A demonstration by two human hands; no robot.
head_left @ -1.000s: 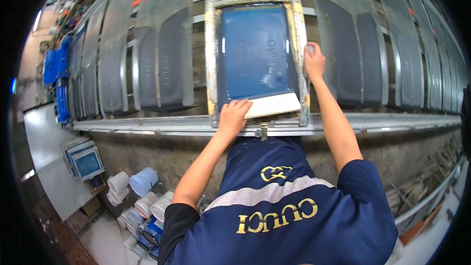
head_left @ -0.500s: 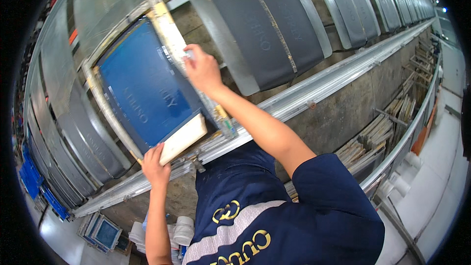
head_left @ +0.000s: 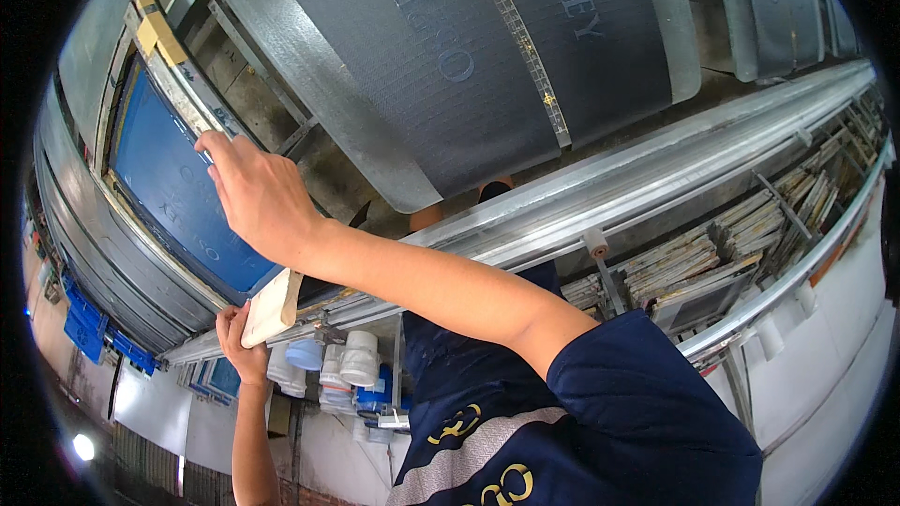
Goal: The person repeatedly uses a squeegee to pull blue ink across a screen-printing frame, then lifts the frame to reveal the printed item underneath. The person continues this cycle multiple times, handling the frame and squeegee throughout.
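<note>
A screen-printing frame [head_left: 175, 77] with blue mesh [head_left: 178, 178] stands at the left, slanting over the metal bed. My right hand [head_left: 262, 201] is closed, its fingers curled over the frame's right-hand bar, which has yellow tape at its far end. A squeegee [head_left: 273, 307] with a pale wooden handle lies across the frame's near end. My left hand [head_left: 239, 342] is closed at the frame's near left corner, against the squeegee's left end. The hand and squeegee partly hide that corner. Right of the frame, a dark grey panel [head_left: 375, 66] with raised lettering lies flat on a metal plate.
A metal rail [head_left: 562, 215] runs along the bed's near side. More plates with grey panels [head_left: 773, 0] continue to the right. Below the rail are stacked frames [head_left: 694, 258] at the right and white tubs [head_left: 359, 359] at the left. Blue crates [head_left: 84, 319] stand at the far left.
The frame and both hands now sit farther left in view, and the grey panel appears larger. The viewpoint has shifted too. Both hands keep their hold.
</note>
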